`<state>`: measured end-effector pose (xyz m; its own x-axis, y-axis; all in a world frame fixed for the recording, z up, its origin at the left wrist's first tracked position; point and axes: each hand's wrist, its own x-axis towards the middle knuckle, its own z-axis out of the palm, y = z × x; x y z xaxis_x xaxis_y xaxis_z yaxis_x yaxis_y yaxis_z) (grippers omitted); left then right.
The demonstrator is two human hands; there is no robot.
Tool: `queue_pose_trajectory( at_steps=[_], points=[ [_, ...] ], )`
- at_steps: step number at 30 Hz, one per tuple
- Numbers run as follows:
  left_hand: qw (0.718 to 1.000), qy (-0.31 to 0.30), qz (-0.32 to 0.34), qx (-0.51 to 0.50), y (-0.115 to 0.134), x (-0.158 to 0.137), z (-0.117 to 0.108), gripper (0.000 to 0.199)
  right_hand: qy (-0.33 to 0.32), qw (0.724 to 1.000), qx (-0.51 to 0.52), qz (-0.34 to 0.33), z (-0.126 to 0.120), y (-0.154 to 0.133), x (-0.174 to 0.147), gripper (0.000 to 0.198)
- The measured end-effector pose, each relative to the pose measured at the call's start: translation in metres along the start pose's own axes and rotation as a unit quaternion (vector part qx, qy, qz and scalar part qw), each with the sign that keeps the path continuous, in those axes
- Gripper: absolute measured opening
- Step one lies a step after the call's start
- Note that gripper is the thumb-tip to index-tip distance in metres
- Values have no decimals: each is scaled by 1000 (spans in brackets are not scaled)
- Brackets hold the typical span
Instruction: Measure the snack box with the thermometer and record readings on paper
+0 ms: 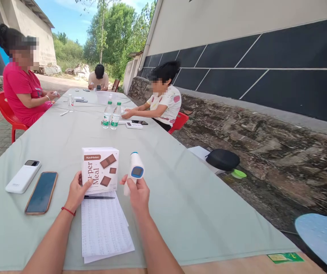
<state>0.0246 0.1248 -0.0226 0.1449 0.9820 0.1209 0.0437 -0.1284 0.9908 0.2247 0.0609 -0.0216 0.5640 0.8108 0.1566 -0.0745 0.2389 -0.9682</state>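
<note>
My left hand grips the left side of a white box printed "NutriMotion" and "Meal" with pictures of brown squares. The thumb lies across its front. In my right hand is a white infrared thermometer with a blue-rimmed screen, held upright by its handle to the right of the box. The screen faces me and looks dark. Below the box lie sheets of paper covered in small writing, with a black pen across their top edge.
A phone and a white power bank lie left on the table. Two water bottles stand farther along. Three people sit around the far part: one person left, one right, one at the end.
</note>
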Motion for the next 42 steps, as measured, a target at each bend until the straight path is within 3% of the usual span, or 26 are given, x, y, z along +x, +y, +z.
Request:
queue_pose_trajectory(
  at_steps=[4,10,17,24,42],
  points=[
    [998,-21,23,48,-2,1,0,58,-92,991,93,-6,21,-3,-25,27],
    [995,-18,55,82,-12,2,1,56,-142,986,83,28,28,0,-31,29],
    [994,-19,41,104,-14,1,0,61,-163,984,64,-3,27,1,-31,31],
    [992,-46,54,103,-11,3,-3,56,-187,980,34,68,30,5,-27,29],
    [995,-62,40,71,-4,2,-2,60,-188,979,35,73,31,12,-29,29]
  ],
)
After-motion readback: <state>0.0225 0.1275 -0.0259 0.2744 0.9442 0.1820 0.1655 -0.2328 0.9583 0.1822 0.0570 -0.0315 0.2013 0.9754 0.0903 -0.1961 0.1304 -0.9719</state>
